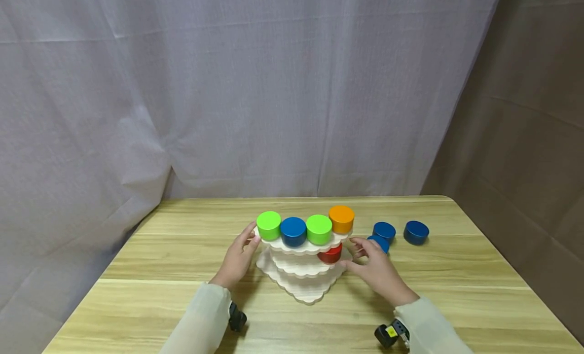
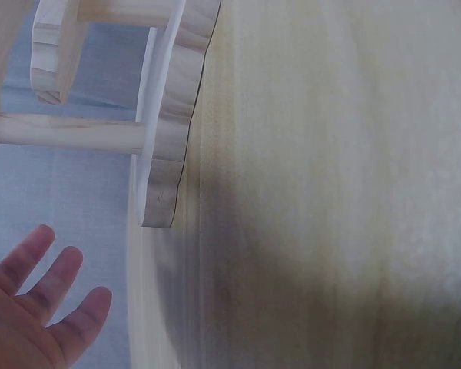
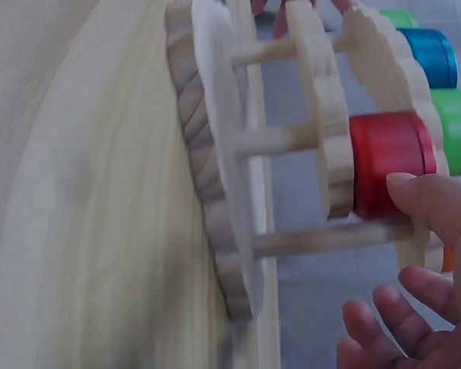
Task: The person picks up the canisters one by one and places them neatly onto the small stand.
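A pale wooden stand of three scalloped tiers (image 1: 304,292) joined by dowels stands on the table. On its top tier sit a green cylinder (image 1: 269,225), a blue cylinder (image 1: 293,232), a second green cylinder (image 1: 319,229) and an orange cylinder (image 1: 341,219). A red cylinder (image 3: 390,157) rests on the middle tier, at the right. My left hand (image 1: 238,255) is at the top tier's left edge, its visible fingers spread in the left wrist view. With the thumb touching the red cylinder, my right hand (image 1: 377,271) has its other fingers loosely bent beside the top tier.
Three more blue cylinders lie on the table (image 1: 456,288) to the right: one behind my right fingers (image 1: 380,242), another just beyond it (image 1: 385,231), and one farther right (image 1: 416,233). A grey curtain (image 1: 274,90) hangs behind the table.
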{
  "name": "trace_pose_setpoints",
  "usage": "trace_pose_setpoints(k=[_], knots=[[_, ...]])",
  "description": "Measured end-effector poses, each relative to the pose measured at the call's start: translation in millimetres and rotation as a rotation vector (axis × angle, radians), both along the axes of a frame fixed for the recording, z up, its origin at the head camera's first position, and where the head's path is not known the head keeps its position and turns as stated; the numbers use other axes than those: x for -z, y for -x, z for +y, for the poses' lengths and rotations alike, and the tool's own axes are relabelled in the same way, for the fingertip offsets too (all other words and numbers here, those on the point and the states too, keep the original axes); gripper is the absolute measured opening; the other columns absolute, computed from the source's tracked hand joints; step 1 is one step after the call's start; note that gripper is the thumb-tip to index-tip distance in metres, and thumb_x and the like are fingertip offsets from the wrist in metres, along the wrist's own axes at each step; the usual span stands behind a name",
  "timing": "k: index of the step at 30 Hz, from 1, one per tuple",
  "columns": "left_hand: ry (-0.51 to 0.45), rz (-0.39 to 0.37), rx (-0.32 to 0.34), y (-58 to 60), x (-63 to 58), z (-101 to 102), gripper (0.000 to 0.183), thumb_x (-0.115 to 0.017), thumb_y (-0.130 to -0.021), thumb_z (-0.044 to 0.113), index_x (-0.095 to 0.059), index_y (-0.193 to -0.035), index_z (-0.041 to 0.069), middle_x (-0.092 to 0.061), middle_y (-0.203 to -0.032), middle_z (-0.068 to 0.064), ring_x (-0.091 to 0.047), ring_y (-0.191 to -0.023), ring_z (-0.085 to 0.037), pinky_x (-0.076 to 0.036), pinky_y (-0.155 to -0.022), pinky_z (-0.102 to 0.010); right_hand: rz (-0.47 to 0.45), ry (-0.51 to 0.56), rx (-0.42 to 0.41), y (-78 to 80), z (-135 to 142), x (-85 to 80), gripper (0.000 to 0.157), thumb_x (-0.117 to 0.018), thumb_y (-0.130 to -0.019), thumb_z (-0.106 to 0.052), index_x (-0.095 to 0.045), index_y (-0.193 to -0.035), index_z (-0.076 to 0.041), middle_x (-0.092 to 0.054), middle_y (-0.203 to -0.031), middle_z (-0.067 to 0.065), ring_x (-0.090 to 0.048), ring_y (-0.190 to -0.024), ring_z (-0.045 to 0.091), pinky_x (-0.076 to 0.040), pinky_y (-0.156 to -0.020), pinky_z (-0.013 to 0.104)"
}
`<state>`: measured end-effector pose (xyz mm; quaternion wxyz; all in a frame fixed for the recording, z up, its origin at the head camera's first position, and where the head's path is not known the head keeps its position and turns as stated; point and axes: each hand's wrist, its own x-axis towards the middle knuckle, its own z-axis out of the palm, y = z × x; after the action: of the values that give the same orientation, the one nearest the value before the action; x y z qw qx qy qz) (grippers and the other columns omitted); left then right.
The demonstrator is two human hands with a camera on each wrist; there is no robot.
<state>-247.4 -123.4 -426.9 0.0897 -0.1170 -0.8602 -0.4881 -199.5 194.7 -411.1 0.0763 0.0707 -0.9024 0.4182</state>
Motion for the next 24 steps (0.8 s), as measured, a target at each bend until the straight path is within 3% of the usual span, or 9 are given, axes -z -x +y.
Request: trace_pose_setpoints(k=[8,14,19,24], knots=[[-0.001,0.004,0.003,0.2,-0.3,-0.3,0.049,-0.041,-0.092,0.046,-0.035,-0.138,0.029,-0.054,-0.116,-0.010,-0.050,-0.107,-0.029,-0.039,-0.089,-0.051,0.077,-0.162,0.071,-2.1,15.5,2.3,0.074,-0.067,-0.077,-0.044,-0.040,-0.131,-0.002,-0.036,-0.128,0.021,-0.041,-0.114,0.038,-0.037,-0.089,0.056],[-0.003,0.011,0.003,-0.3,-0.9,-0.5,0.048,-0.042,-0.093,0.042,-0.036,-0.137,0.027,-0.054,-0.116,-0.011,-0.050,-0.107,-0.030,-0.039,-0.088,-0.050,0.123,-0.259,0.153,5.0,23.5,7.3,0.079,-0.067,-0.076,-0.045,-0.036,-0.133,0.000,-0.030,-0.134,0.026,-0.035,-0.117,0.044,-0.034,-0.089,0.061],[-0.002,0.014,0.003,-1.2,-1.8,-0.1,0.048,-0.042,-0.093,0.042,-0.036,-0.138,0.026,-0.055,-0.115,-0.011,-0.050,-0.106,-0.030,-0.040,-0.088,-0.051,0.079,-0.272,0.239,11.4,28.3,10.2,0.090,-0.064,-0.073,-0.056,-0.032,-0.136,0.000,-0.028,-0.134,0.027,-0.033,-0.117,0.045,-0.033,-0.088,0.062],[-0.006,0.008,0.005,-1.3,-1.8,0.6,0.048,-0.042,-0.093,0.042,-0.036,-0.138,0.025,-0.054,-0.116,-0.011,-0.050,-0.107,-0.030,-0.039,-0.088,-0.051,0.056,-0.251,0.314,15.0,34.0,14.5,0.093,-0.066,-0.071,-0.055,-0.029,-0.136,0.001,-0.027,-0.133,0.030,-0.033,-0.115,0.046,-0.034,-0.086,0.063]])
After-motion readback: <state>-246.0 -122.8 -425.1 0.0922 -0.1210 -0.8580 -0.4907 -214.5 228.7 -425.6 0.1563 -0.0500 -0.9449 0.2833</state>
